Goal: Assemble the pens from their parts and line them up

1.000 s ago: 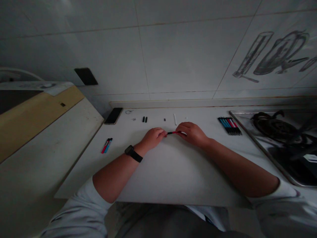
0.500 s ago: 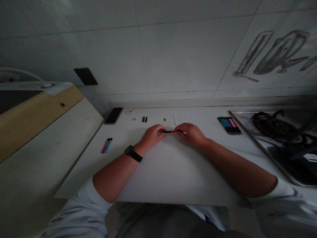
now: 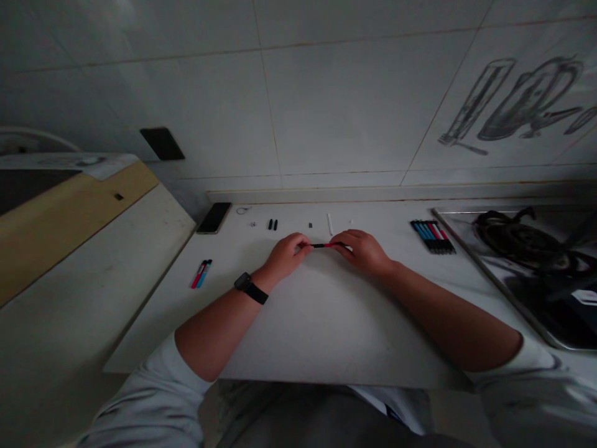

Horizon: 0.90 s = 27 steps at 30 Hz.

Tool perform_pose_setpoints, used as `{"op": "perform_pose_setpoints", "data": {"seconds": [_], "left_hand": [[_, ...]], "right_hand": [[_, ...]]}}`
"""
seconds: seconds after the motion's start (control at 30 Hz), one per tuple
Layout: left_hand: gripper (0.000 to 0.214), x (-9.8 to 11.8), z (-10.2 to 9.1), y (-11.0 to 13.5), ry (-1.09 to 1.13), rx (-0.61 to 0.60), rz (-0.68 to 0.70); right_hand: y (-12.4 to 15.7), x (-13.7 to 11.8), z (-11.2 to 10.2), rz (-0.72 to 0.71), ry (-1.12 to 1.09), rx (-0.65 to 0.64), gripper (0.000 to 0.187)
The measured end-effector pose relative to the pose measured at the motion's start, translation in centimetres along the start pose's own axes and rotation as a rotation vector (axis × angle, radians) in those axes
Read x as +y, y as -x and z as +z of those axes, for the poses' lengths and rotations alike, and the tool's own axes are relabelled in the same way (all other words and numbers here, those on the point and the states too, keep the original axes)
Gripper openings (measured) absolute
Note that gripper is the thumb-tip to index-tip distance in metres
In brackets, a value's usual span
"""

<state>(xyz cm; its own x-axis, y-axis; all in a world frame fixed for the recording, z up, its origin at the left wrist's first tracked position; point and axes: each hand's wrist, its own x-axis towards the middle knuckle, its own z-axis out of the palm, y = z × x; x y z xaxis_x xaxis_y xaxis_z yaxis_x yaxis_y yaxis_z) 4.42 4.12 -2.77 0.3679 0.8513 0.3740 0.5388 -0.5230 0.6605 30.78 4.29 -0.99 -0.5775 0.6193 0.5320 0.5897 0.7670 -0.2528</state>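
A thin red and black pen [image 3: 320,245] lies level between my two hands, above the white tabletop [image 3: 326,323]. My left hand [image 3: 290,251], with a black watch [image 3: 250,288] on its wrist, pinches the black end. The red end sits in the fingers of my right hand [image 3: 361,251]. Both tips of the pen are partly hidden by my fingers. Just beyond the hands lie a white refill-like stick [image 3: 329,224], a tiny dark part [image 3: 310,225] and two short black pieces [image 3: 273,224].
Several pens [image 3: 433,237] in blue, red and white lie in a row at the right, beside the stove [image 3: 527,267]. Two more pens [image 3: 201,274] are at the left. A phone [image 3: 214,218] rests at the back left, near small metal bits [image 3: 253,224]. A tiled wall [image 3: 336,112] stands behind.
My left hand's fingers have shifted slightly on the black end, and the pen has risen a little. My right hand stays almost where it was.
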Motion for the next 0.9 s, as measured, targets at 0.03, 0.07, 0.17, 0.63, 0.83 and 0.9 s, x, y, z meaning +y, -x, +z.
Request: {"op": "perform_pose_setpoints", "data": {"seconds": [0.03, 0.07, 0.17, 0.63, 0.83, 0.9], "left_hand": [[0.012, -0.02, 0.04, 0.03, 0.021, 0.011, 0.002], [0.014, -0.05, 0.08, 0.07, 0.041, 0.014, 0.002], [0.019, -0.14, 0.1, 0.13, 0.076, -0.013, -0.017], [0.017, 0.0, -0.02, 0.07, 0.033, 0.009, 0.03], [0.028, 0.01, -0.16, -0.12, 0.0, -0.062, -0.012], [0.016, 0.07, -0.2, -0.11, -0.009, -0.018, 0.022]], "right_hand": [[-0.01, 0.0, -0.01, 0.001, -0.001, 0.004, 0.024], [-0.03, 0.01, -0.01, 0.001, -0.003, 0.01, 0.024], [-0.02, 0.07, 0.06, 0.0, -0.003, 0.018, 0.025], [0.09, 0.07, 0.17, -0.036, 0.019, 0.039, 0.026], [0.26, 0.42, 0.37, -0.048, 0.016, 0.035, 0.026], [0.27, 0.46, 0.35, -0.043, 0.019, 0.037, 0.026]]}}
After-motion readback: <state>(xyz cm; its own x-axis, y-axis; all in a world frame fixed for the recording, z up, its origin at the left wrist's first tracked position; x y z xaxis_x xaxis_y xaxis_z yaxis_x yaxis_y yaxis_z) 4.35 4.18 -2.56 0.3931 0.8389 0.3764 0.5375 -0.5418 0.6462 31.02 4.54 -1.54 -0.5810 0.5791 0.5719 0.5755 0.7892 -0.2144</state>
